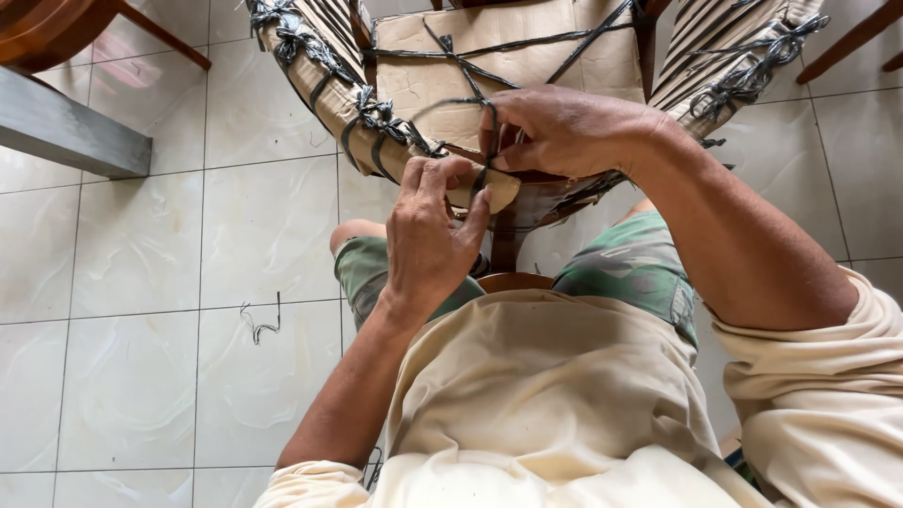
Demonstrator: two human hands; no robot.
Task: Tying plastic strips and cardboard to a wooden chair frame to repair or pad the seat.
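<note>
Over glossy white floor tiles point(132, 282), the left hand point(428, 230) pinched a brown cardboard wrapping point(489, 71) edge on the chair frame; the right hand point(564, 132) gripped dark grey binding twine point(470, 103).

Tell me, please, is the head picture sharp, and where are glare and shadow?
Head view: both hands, left hand and right hand, look sharp; soft daylight glare lies on the white floor tiles; wide-angle distortion bends the tile lines; shadow darkens the cardboard-wrapped chair beneath the hands.
</note>
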